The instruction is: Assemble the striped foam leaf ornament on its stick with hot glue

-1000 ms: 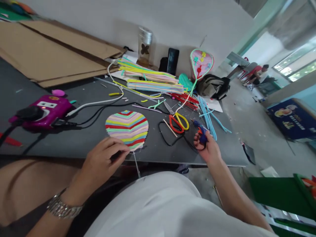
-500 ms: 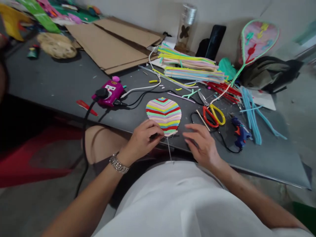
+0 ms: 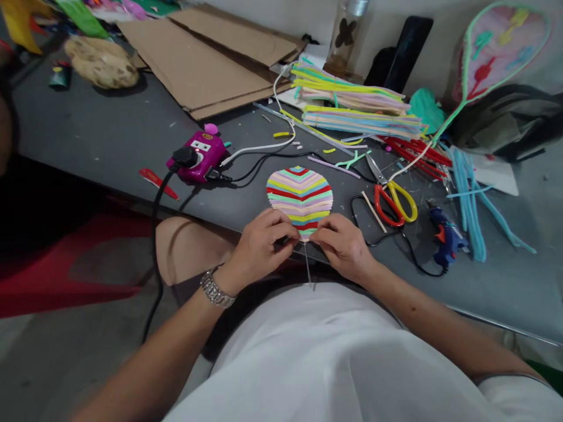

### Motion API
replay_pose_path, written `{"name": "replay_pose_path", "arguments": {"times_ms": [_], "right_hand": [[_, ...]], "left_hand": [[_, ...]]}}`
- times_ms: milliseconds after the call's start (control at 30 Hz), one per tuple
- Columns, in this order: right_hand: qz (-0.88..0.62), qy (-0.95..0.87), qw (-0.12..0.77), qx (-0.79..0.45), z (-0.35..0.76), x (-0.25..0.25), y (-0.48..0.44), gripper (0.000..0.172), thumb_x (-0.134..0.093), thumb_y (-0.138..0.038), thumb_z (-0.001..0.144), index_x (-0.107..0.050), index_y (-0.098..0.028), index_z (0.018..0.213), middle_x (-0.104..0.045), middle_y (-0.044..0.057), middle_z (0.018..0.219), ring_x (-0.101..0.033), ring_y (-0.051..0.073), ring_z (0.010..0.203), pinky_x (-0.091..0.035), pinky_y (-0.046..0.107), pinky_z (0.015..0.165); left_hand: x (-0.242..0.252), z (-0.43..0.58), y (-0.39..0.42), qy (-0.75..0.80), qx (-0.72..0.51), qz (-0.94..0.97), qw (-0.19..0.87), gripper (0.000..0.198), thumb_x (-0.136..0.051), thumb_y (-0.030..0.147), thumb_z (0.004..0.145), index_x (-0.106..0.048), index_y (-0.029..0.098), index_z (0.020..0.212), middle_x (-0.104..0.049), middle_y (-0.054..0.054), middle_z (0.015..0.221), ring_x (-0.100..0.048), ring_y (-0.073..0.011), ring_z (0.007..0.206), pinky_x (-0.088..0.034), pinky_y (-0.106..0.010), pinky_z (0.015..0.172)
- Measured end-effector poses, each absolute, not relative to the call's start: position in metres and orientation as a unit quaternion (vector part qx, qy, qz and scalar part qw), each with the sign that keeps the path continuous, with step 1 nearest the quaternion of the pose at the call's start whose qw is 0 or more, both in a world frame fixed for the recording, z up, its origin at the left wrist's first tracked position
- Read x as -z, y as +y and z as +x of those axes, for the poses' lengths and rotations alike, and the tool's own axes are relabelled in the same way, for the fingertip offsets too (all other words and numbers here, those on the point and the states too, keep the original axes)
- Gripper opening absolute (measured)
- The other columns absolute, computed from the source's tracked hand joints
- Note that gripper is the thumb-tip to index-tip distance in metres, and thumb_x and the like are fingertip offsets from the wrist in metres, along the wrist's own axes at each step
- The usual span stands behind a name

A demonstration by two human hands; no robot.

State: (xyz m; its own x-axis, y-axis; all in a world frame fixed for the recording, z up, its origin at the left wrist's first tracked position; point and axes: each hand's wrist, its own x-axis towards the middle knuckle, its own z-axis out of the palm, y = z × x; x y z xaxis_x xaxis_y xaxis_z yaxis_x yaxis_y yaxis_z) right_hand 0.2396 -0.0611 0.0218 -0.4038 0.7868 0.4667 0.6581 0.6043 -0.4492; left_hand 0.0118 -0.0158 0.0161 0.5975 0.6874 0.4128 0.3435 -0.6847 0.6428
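A round panel (image 3: 300,190) of striped pipe cleaners in red, yellow, green, pink and blue lies at the table's front edge, a thin wire or stick hanging from its lower tip. Along that lower tip runs a short pale pink pipe cleaner (image 3: 304,239). My left hand (image 3: 268,240) pinches it from the left, fingertips closed. From the right, my right hand (image 3: 341,243) pinches its other end, thumb and forefinger together. The fingertips partly hide the strip and the panel's bottom edge.
Scissors (image 3: 394,202) and a blue glue gun (image 3: 445,234) with a black cord lie to the right. Pipe-cleaner bundles (image 3: 360,111) sit behind, beside cardboard sheets (image 3: 211,64). A purple power socket (image 3: 197,155) stands left. A finished-looking netted fan (image 3: 501,53) leans at back right.
My right hand, open and apart from the panel before, has come left and closed on the pale strip. My left hand stays at the lower edge. The view has shifted slightly.
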Motion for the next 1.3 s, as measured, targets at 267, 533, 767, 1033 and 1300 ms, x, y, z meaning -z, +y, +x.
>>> {"name": "replay_pose_path", "arguments": {"times_ms": [267,533,767,1033,1300], "right_hand": [[-0.435,-0.845,0.296,-0.093,0.237,-0.019,-0.06,0.027,-0.05,-0.008,0.098,-0.074,-0.019,0.092,-0.061,0.007,0.089,-0.056,0.018,0.085,-0.045,0.031,0.075],[-0.417,-0.853,0.301,-0.092,0.239,-0.017,-0.059,0.028,-0.05,-0.004,0.094,-0.074,-0.018,0.1,-0.063,0.008,0.093,-0.057,0.019,0.087,-0.045,0.032,0.075],[-0.418,-0.867,0.267,-0.043,0.237,-0.019,-0.062,0.029,-0.049,-0.002,0.09,-0.072,-0.019,0.091,-0.061,0.007,0.089,-0.054,0.019,0.086,-0.041,0.032,0.075],[-0.415,-0.872,0.257,0.0,0.235,-0.02,-0.064,0.03,-0.048,0.0,0.091,-0.072,-0.018,0.088,-0.06,0.007,0.087,-0.05,0.019,0.083,-0.038,0.032,0.074],[-0.412,-0.871,0.266,-0.014,0.236,-0.014,-0.064,0.03,-0.047,-0.003,0.095,-0.073,-0.018,0.09,-0.059,0.007,0.086,-0.05,0.02,0.084,-0.04,0.032,0.073]], "left_hand": [[-0.016,0.012,-0.017,0.298,-0.331,0.86,0.25,0.014,-0.063,0.008,0.09,-0.072,0.017,0.092,-0.063,-0.005,0.092,-0.059,-0.0185,0.088,-0.05,-0.032,0.079],[-0.015,0.011,-0.018,0.281,-0.333,0.875,0.212,0.019,-0.059,0.005,0.089,-0.072,0.017,0.096,-0.064,-0.006,0.094,-0.058,-0.0193,0.087,-0.051,-0.034,0.078],[-0.008,0.014,-0.024,0.276,-0.367,0.879,0.131,0.019,-0.059,0.003,0.088,-0.07,0.018,0.093,-0.066,-0.006,0.093,-0.056,-0.019,0.084,-0.05,-0.033,0.072],[-0.004,0.011,-0.028,0.268,-0.368,0.887,0.081,0.021,-0.059,0.003,0.09,-0.072,0.017,0.098,-0.067,-0.008,0.094,-0.057,-0.02,0.085,-0.051,-0.035,0.075],[0.001,0.006,-0.033,0.259,-0.382,0.887,0.01,0.027,-0.06,0.004,0.091,-0.072,0.018,0.111,-0.073,-0.009,0.101,-0.062,-0.0222,0.095,-0.052,-0.037,0.079]]}}
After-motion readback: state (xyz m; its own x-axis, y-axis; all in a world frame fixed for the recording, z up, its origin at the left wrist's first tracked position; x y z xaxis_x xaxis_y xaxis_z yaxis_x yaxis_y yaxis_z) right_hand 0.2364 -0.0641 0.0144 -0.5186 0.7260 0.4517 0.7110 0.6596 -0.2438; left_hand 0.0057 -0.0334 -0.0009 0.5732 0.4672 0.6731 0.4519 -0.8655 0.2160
